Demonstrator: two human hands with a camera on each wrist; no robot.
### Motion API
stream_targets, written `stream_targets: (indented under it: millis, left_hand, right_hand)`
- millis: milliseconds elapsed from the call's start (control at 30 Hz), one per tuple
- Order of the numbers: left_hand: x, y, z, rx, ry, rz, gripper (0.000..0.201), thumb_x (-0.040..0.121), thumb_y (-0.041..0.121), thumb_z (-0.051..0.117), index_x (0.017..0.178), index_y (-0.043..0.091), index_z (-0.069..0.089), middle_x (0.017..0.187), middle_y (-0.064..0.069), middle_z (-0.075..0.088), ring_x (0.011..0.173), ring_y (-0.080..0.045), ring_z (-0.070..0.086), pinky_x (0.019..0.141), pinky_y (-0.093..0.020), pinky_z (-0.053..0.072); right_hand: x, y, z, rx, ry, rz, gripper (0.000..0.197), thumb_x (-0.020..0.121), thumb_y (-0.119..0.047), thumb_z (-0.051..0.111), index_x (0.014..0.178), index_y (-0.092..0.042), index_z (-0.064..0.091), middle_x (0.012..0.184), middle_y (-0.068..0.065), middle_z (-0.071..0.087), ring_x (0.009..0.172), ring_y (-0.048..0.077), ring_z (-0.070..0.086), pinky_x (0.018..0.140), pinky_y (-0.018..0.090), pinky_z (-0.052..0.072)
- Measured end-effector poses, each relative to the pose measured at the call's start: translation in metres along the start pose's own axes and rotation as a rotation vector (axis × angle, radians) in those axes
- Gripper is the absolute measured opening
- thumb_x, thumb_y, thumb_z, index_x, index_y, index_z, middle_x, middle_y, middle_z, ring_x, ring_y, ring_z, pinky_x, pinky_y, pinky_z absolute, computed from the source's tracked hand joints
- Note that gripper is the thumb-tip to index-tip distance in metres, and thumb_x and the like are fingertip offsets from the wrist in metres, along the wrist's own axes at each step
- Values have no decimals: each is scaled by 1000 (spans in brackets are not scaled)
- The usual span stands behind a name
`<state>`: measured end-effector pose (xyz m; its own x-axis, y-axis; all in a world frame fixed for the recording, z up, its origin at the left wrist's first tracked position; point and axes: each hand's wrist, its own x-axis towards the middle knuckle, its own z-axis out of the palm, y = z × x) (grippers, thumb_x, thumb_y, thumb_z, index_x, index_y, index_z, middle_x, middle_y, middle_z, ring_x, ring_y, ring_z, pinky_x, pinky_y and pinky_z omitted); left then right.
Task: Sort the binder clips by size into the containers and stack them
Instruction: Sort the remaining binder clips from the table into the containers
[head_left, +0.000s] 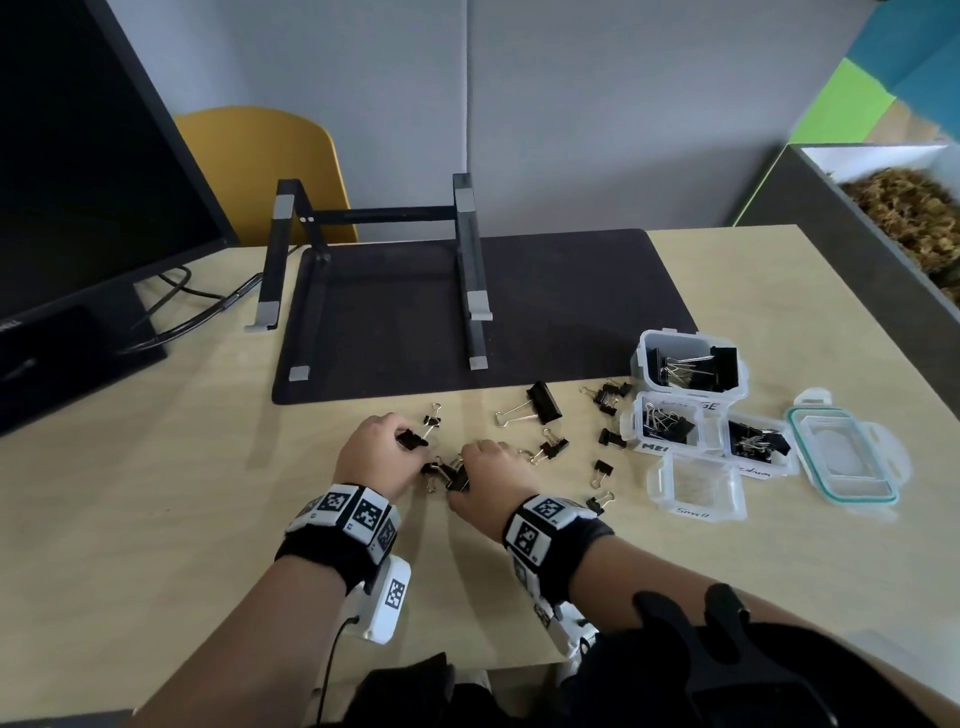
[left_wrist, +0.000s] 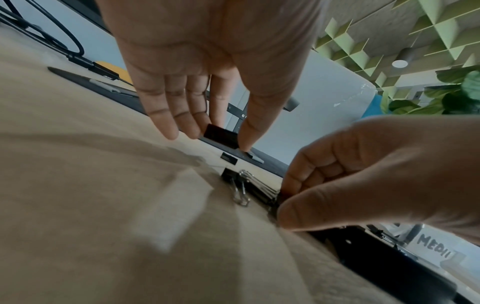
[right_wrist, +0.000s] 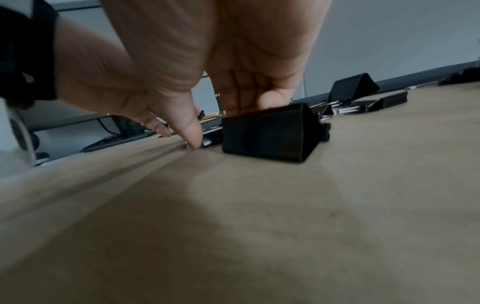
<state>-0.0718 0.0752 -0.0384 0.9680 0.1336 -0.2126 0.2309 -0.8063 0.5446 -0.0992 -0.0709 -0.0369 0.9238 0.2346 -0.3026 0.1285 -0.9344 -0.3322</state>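
Black binder clips lie scattered on the wooden table (head_left: 156, 493). My left hand (head_left: 402, 434) pinches a medium clip (left_wrist: 221, 135) between thumb and fingers, just above the table. Beside it, my right hand (head_left: 465, 475) curls over a pile of clips and grips one black clip (right_wrist: 270, 135) that still sits on the table, thumb at its left and fingers behind it. At the right stand the clear containers: large (head_left: 644, 358) with big clips, two marked medium (head_left: 639, 415) (head_left: 789, 462) holding clips, and small (head_left: 698, 512), which holds no clips.
A big loose clip (head_left: 543, 400) and several smaller ones (head_left: 605, 397) lie between my hands and the containers. A teal-rimmed lid (head_left: 844, 457) lies far right. Behind are a dark mat (head_left: 571, 312), a laptop stand (head_left: 467, 260) and a monitor (head_left: 78, 208).
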Motion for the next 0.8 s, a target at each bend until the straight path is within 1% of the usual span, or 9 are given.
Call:
stream_targets:
  millis: [67, 167, 233, 333, 467, 567, 633, 700, 800]
  left_hand:
    - [0, 3, 0, -8, 0, 1, 34, 77, 30, 68, 108, 17, 64, 110, -2, 61, 102, -20, 58, 86, -29, 44]
    - [0, 8, 0, -24, 10, 24, 32, 78, 25, 68, 108, 15, 65, 109, -4, 62, 101, -22, 58, 86, -29, 44]
    - [-1, 13, 1, -36, 6, 44, 33, 80, 25, 66, 112, 15, 64, 110, -4, 63, 102, -21, 58, 89, -30, 46]
    - [-4, 25, 4, -76, -16, 83, 35, 83, 29, 64, 115, 16, 64, 111, -2, 64, 102, -18, 58, 93, -32, 47]
    - [-9, 48, 12, -90, -82, 149, 33, 85, 30, 63, 115, 18, 63, 111, 0, 63, 101, -16, 58, 91, -28, 47]
    - [-12, 66, 19, -69, -119, 208, 30, 85, 27, 62, 115, 21, 63, 114, 1, 63, 103, -14, 57, 90, -26, 45]
    - [-14, 79, 24, -53, -141, 241, 30, 86, 28, 61, 115, 21, 62, 115, 2, 63, 104, -12, 57, 89, -23, 45]
    - [-16, 93, 27, -52, -158, 267, 31, 86, 29, 61, 117, 22, 62, 117, 3, 62, 105, -11, 57, 88, -21, 43]
    - [-18, 113, 30, -50, -165, 295, 32, 86, 30, 61, 117, 22, 62, 117, 5, 61, 107, -10, 57, 86, -18, 42]
  right_hand:
    - [2, 1, -2, 38, 0, 23, 34, 83, -32, 55, 108, -9, 53, 112, 11, 56, 106, 30, 52, 86, 37, 44]
    - [0, 8, -9, 158, 15, 59, 29, 79, -32, 56, 100, -13, 53, 104, 7, 56, 97, 27, 53, 79, 34, 47]
    - [-3, 16, -18, 222, 25, 65, 30, 78, -32, 58, 101, -13, 54, 102, 5, 58, 93, 25, 55, 77, 33, 49]
    - [-10, 33, -33, 266, 62, 82, 31, 81, -29, 60, 106, -12, 57, 105, 5, 61, 94, 23, 58, 78, 33, 52]
    - [-19, 65, -49, 303, 135, 141, 27, 80, -27, 61, 105, -15, 61, 103, 3, 63, 90, 19, 59, 75, 29, 51]
    - [-27, 89, -59, 310, 183, 191, 26, 81, -26, 62, 105, -17, 62, 102, 2, 64, 84, 16, 57, 66, 22, 45]
    - [-32, 107, -69, 291, 228, 236, 26, 80, -26, 62, 104, -17, 62, 100, 2, 65, 83, 17, 56, 67, 23, 41]
    - [-39, 128, -80, 278, 258, 300, 27, 80, -27, 63, 105, -16, 61, 97, 2, 64, 86, 19, 58, 69, 24, 40]
    - [-47, 160, -93, 286, 294, 393, 18, 78, -24, 62, 93, -14, 62, 92, 3, 66, 85, 22, 60, 71, 31, 49]
